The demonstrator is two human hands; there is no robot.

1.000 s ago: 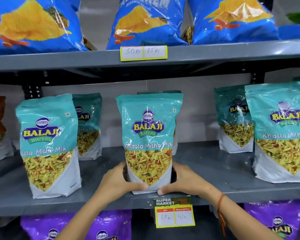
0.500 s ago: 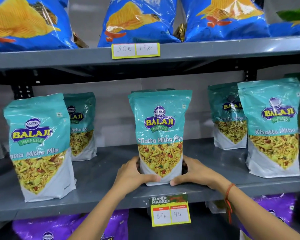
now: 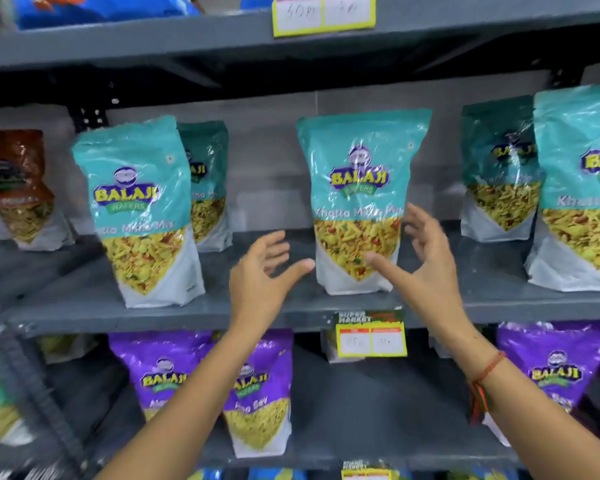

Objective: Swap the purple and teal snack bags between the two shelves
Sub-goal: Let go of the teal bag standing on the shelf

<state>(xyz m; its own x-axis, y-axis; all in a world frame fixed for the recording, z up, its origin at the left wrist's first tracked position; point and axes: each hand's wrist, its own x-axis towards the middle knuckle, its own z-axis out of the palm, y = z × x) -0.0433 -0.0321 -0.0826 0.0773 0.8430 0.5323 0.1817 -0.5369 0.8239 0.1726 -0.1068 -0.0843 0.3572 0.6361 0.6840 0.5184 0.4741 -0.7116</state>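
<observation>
Our left hand (image 3: pixel 264 271) and right hand (image 3: pixel 426 268) hang spread and holding nothing, flanking an upright teal snack bag (image 3: pixel 359 199) on the middle shelf (image 3: pixel 84 306), just ahead (right thumb nearer, perhaps brushing it). Purple snack bags (image 3: pixel 257 393) stand below our wrists, left nearer.

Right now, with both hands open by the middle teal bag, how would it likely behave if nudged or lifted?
The middle teal bag stands upright on a narrow base, tall for its footprint, so a push up high would probably tip it. Its glossy, crinkled film looks slippery and soft, likely to dent in the hands. It is probably light.
</observation>
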